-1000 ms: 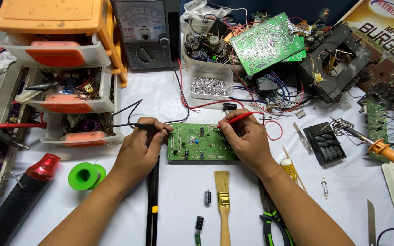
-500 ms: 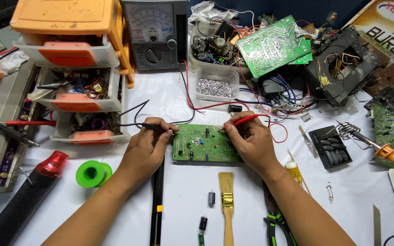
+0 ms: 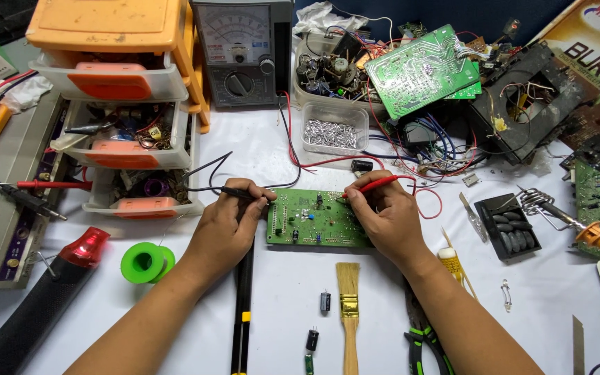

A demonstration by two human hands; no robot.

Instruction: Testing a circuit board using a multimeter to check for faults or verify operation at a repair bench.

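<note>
A green circuit board (image 3: pixel 314 219) lies flat on the white table between my hands. My left hand (image 3: pixel 227 226) grips a black test probe (image 3: pixel 239 194), its tip at the board's left edge. My right hand (image 3: pixel 383 219) grips a red test probe (image 3: pixel 376 185), with the tip touching the board's upper right part. Both probe leads run back to an analogue multimeter (image 3: pixel 241 52) standing at the far edge.
Orange and clear parts drawers (image 3: pixel 119 104) stand at left. A green solder spool (image 3: pixel 144 262), a paintbrush (image 3: pixel 347 305), loose capacitors (image 3: pixel 324 302) and pliers (image 3: pixel 421 340) lie near me. A soldering iron (image 3: pixel 595 235) rests at right beside scrap boards (image 3: pixel 418 69) and wires.
The camera view has shifted slightly, so the scene sits lower in the frame. Both hands stay on the board with the probes, with only small adjustments of the tips.
</note>
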